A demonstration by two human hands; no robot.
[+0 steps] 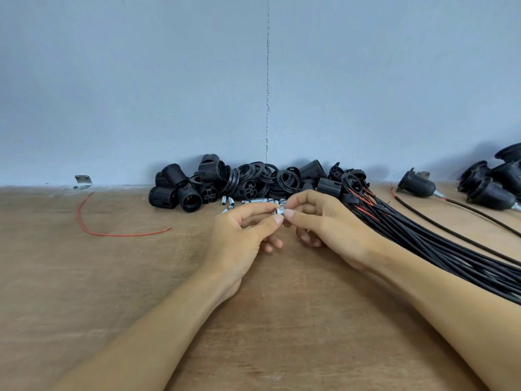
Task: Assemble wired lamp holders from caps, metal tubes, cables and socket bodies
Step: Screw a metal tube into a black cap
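A small metal tube [280, 211] is pinched by both the left grip [239, 235] and right grip [324, 224] above the tabletop [112, 277]. A few finished holders [417, 188] are parked far right; plenty of socket bodies [211, 170] and cables [437, 246] are left untouched, tbh.

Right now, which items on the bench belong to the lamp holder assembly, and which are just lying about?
In the job: metal tube, pinched by left hand and right hand; loose tubes; socket parts pile; black cables; finished holders.
Lying about: stray red wire; wall bracket.
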